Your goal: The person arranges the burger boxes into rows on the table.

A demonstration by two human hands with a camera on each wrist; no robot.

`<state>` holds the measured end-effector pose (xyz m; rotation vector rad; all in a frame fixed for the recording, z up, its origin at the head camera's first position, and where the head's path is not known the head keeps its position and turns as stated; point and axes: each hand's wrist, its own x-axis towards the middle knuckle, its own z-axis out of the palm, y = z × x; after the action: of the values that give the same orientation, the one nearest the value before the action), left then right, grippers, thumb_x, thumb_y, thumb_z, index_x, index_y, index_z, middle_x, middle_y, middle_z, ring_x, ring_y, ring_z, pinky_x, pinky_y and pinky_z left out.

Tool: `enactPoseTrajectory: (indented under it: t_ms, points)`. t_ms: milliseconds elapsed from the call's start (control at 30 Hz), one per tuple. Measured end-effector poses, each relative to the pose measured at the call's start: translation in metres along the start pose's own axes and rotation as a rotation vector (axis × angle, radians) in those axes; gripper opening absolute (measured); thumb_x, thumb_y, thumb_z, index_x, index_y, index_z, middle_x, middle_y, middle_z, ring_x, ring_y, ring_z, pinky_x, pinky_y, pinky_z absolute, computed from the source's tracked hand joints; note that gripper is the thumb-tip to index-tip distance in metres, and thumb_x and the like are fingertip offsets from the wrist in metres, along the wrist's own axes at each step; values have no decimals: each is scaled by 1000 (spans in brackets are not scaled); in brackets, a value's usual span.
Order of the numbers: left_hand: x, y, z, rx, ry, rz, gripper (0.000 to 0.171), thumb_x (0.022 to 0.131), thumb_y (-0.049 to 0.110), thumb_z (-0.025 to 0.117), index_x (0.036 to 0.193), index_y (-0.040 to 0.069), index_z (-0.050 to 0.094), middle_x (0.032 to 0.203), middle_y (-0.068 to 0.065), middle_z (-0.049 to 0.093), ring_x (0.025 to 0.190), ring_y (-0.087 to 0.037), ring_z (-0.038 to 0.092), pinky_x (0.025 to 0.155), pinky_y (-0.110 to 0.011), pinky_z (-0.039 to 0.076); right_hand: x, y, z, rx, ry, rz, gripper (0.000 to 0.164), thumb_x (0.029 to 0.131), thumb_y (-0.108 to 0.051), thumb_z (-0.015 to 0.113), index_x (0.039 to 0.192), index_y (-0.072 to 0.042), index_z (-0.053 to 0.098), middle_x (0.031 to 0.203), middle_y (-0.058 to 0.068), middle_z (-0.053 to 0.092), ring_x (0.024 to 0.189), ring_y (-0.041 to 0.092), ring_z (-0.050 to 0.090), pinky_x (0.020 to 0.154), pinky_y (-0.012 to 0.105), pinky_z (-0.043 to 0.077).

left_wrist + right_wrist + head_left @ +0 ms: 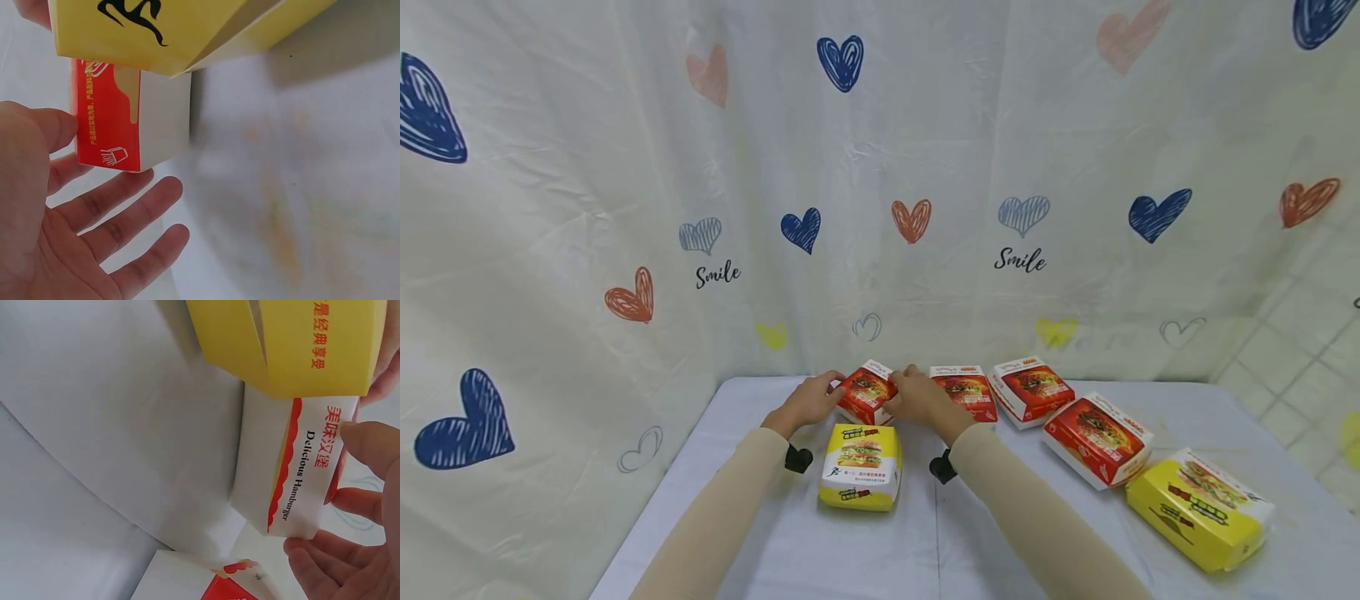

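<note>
Head view: left fingers (822, 382) and right fingers (904, 386) grip the red box (866, 395) lying between them.

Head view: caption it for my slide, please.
Left hand and right hand on a red box behind a yellow box; four more boxes sit at right.

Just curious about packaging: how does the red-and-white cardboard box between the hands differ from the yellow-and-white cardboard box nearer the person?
The red box is turned at an angle; the yellow box sits nearly straight. The left hand and right hand touch the red box; neither touches the yellow box. Both are closed and show a burger picture.
</note>
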<state>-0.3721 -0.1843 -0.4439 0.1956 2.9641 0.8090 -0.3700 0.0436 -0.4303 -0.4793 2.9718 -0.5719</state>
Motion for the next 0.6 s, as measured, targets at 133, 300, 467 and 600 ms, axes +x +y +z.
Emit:
enactPoseTrajectory:
  t_ms: [133, 300, 467, 600]
  points:
    - [0, -1, 1, 9, 12, -4, 39, 107, 38, 51, 140, 19, 56, 123, -11, 68, 105, -25, 62, 95, -46, 54, -3, -2, 2, -38, 17, -19, 65, 93, -40, 74, 149, -16, 52, 135, 14, 54, 110, 30, 57, 98, 50, 54]
    - [4, -5, 4, 26, 30, -1, 38, 108, 37, 49, 139, 18, 57, 121, -10, 69, 102, -24, 61, 92, -45, 53, -7, -3, 1, -65, 37, -55, 61, 94, -39, 73, 146, -15, 53, 139, 16, 53, 117, 32, 57, 102, 54, 53]
    - [7, -8, 7, 47, 56, 3, 36, 108, 36, 48, 138, 17, 58, 114, -6, 69, 95, -21, 59, 84, -41, 51, -11, -2, 2, -71, 48, -69, 58, 96, -37, 71, 147, -14, 53, 144, 18, 52, 121, 34, 59, 103, 54, 52]
    - [5, -4, 9, 58, 87, -6, 38, 108, 36, 49, 139, 16, 57, 122, -8, 68, 100, -23, 60, 91, -45, 53, -12, -2, 1, -88, 55, -67, 59, 96, -36, 70, 147, -13, 52, 144, 17, 52, 118, 32, 60, 102, 52, 53]
